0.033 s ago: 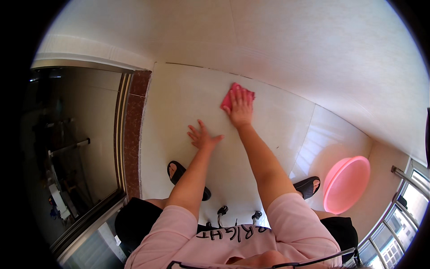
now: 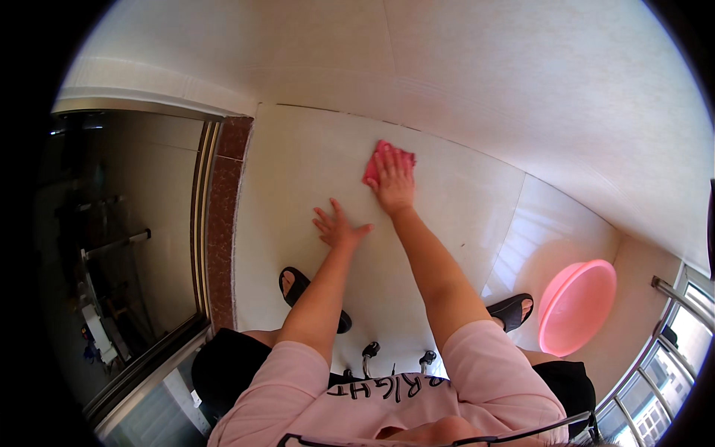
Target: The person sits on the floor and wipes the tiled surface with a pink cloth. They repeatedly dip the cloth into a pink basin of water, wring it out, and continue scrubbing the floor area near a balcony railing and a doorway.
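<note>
On the pale tiled floor (image 2: 298,156), my right hand (image 2: 393,186) holds a pink cleaning cloth (image 2: 372,167) down under its fingers. The fingers lie long over the cloth, and part of it shows to the left of them and past the fingertips. My left hand (image 2: 339,227) rests on the floor, nearer to me and to the left, with spread fingers and nothing in it. Both arms reach forward, and the cloth lies a little short of the wall's base.
A pink plastic basin (image 2: 577,307) leans at the right, beside my right foot in a black slipper (image 2: 511,311). My left slipper (image 2: 294,285) is under my left arm. A dark red stone sill (image 2: 222,216) and glass sliding door (image 2: 167,246) border the left; a metal railing (image 2: 681,302) stands far right.
My right hand has slid slightly to the left along the floor, taking the pink cloth with it. The left hand stays in place.
</note>
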The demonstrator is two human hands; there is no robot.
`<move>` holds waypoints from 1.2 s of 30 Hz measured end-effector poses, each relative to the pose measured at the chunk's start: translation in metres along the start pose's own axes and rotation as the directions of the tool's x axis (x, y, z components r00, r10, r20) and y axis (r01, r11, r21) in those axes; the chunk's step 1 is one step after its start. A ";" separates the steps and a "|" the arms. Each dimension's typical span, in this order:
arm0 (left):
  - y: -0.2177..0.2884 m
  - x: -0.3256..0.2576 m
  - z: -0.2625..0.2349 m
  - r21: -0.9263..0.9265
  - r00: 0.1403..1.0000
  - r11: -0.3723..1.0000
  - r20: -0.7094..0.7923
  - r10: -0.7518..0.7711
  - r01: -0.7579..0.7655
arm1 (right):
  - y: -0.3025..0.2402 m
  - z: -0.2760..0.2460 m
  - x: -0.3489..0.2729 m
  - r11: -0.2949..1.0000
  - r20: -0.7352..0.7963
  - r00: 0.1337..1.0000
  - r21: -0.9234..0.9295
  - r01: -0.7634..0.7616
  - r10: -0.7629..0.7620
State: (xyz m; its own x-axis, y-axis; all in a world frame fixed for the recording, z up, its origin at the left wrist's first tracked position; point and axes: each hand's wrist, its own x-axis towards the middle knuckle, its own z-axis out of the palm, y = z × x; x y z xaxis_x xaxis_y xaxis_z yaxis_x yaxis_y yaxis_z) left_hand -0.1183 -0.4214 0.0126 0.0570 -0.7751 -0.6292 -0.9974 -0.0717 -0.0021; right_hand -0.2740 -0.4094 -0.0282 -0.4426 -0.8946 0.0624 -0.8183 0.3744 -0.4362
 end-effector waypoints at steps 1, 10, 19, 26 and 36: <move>0.004 -0.001 0.000 -0.001 1.000 1.000 -0.002 0.006 -0.006 | -0.004 0.009 -0.001 0.998 0.001 0.998 0.029 0.062 -0.062; 0.005 -0.002 0.003 -0.004 0.999 1.000 -0.030 0.022 -0.022 | 0.015 -0.008 -0.024 0.825 -0.244 0.960 0.509 0.247 -0.138; 0.008 -0.001 0.002 0.023 0.999 1.000 -0.037 -0.004 0.005 | 0.201 -0.124 -0.193 0.795 -0.331 0.746 0.436 -0.422 0.578; 0.004 -0.002 -0.001 0.063 0.999 0.998 -0.034 -0.005 0.008 | 0.176 -0.069 -0.245 0.865 -0.359 0.830 -0.105 -0.490 0.427; -0.001 -0.007 -0.014 0.231 0.993 0.969 0.102 0.064 -0.086 | 0.056 -0.024 -0.157 0.925 -0.081 0.934 -0.133 -0.356 0.347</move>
State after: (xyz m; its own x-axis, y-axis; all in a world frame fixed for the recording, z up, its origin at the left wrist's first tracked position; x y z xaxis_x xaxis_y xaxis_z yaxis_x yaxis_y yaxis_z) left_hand -0.1166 -0.4248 0.0281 -0.0119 -0.7102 -0.7039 -0.9816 0.1425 -0.1272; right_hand -0.2591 -0.2419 -0.0408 -0.7275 -0.6858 -0.0202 -0.6486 0.6970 -0.3059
